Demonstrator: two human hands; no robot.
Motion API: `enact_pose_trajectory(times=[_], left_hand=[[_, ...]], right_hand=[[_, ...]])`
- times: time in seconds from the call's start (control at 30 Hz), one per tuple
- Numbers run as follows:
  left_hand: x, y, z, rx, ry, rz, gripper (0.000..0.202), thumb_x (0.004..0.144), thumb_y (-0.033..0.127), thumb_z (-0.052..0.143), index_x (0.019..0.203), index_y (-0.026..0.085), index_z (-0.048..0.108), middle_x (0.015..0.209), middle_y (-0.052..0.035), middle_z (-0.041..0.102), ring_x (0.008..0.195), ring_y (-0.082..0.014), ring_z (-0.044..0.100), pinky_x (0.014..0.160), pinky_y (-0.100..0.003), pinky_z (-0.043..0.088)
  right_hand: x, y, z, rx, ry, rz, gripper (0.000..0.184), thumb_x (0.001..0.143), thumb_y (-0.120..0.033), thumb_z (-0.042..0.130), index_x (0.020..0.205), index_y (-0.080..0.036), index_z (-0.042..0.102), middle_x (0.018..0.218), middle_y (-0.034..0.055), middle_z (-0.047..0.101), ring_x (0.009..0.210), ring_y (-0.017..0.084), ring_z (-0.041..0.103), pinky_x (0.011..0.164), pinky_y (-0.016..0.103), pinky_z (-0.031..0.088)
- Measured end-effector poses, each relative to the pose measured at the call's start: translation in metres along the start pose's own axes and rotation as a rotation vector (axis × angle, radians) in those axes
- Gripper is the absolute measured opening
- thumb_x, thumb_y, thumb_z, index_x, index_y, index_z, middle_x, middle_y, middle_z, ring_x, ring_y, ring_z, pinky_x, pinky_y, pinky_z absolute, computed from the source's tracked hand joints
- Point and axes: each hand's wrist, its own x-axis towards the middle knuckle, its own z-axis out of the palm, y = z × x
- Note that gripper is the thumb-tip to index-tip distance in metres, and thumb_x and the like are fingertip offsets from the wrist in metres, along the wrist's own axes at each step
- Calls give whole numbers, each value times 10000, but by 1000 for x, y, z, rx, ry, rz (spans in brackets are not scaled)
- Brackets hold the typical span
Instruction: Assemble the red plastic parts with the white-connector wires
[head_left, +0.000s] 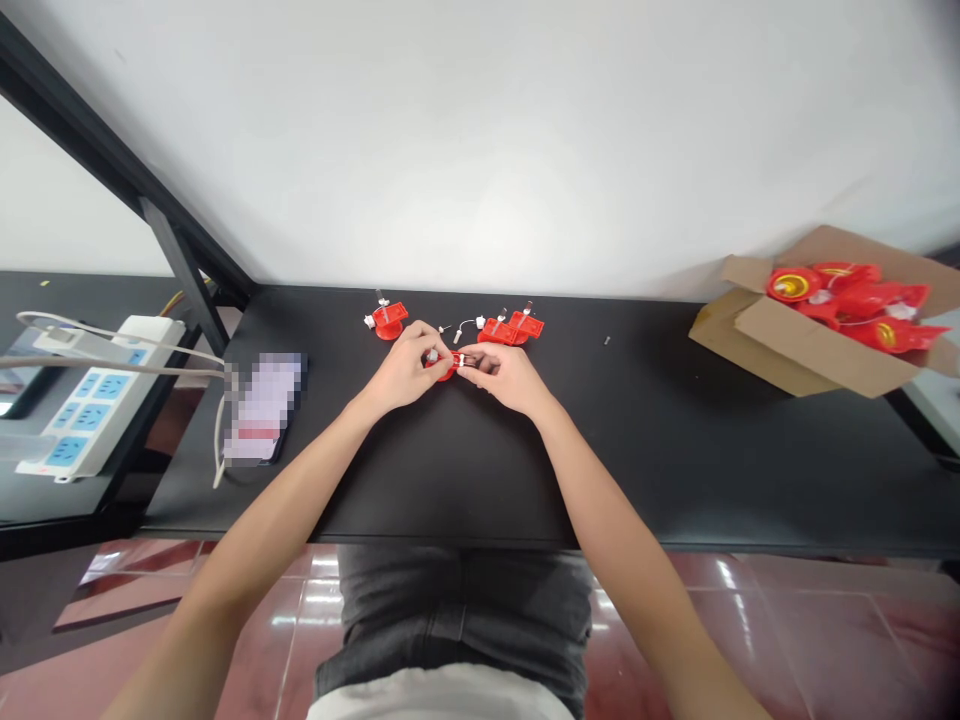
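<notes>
My left hand (405,366) and my right hand (501,372) meet over the middle of the black table (675,450). Both pinch one small red plastic part with white fittings (448,362), which is mostly hidden by my fingers. Just beyond my hands lie more of these red parts: one (388,319) to the left and a pair (512,327) to the right, each with small white pieces and thin wires.
An open cardboard box (795,345) with several red parts stands at the far right. A phone (264,408) lies at the table's left end, and beside it a white power strip (97,395) with cables. A tiny screw (607,341) lies right of the parts. A white wall is behind.
</notes>
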Motion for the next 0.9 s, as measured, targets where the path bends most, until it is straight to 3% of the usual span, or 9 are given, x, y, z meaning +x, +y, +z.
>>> enact_pose_trajectory(times=[0.33, 0.53, 0.9], left_hand=[[0, -2, 2, -14, 8, -27, 86, 863, 237, 704, 791, 193, 716, 1013, -35, 561, 899, -156, 593, 832, -330, 548], [-2, 5, -5, 56, -43, 4, 126, 888, 234, 672, 777, 195, 719, 1056, -47, 560, 1005, -188, 583, 939, -368, 535], [0, 4, -9, 56, -85, 19, 132, 870, 238, 692, 747, 199, 720, 1024, -50, 593, 988, -201, 588, 967, -411, 524]], right_hand=[[1, 1, 1, 17, 9, 21, 333, 789, -405, 743, 1031, -179, 782, 796, 24, 693, 615, 126, 540, 650, 303, 486], [0, 0, 3, 43, 15, 34, 330, 766, -399, 758, 1015, -184, 791, 797, 17, 681, 614, 117, 516, 639, 297, 481], [-1, 2, 7, 79, 14, 53, 306, 734, -406, 803, 954, -195, 792, 755, 3, 665, 617, 116, 517, 628, 294, 467]])
